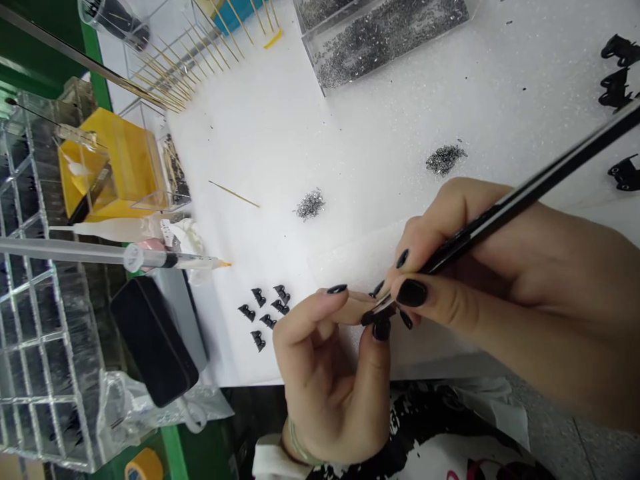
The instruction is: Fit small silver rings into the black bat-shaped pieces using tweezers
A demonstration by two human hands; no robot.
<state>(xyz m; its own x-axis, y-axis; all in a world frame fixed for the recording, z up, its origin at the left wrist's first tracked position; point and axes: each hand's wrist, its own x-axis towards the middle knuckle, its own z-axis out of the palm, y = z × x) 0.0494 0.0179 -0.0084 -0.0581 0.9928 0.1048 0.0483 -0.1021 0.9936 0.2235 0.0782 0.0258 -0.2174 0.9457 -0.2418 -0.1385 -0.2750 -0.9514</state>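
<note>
My left hand [333, 373], low in the middle of the head view, pinches a small black piece [379, 313] between thumb and fingers. From the right, my right hand [465, 280] grips a long black pen-like tool [530, 180]. Its tip touches the black piece, and the fingertips of both hands are close together there. Fingers partly hide the piece. Several small black pieces [268, 321] lie on the white sheet [370, 167] left of my left hand. Two small piles of dark, shiny bits, a left one [310, 204] and a right one [445, 159], sit beyond my hands.
A clear tray [390, 43] of dark bits stands at the far side. Thin sticks [220, 40], a yellow box [113, 163], a syringe [150, 257] and a black case [154, 340] are on the left. More black parts [615, 90] lie at far right.
</note>
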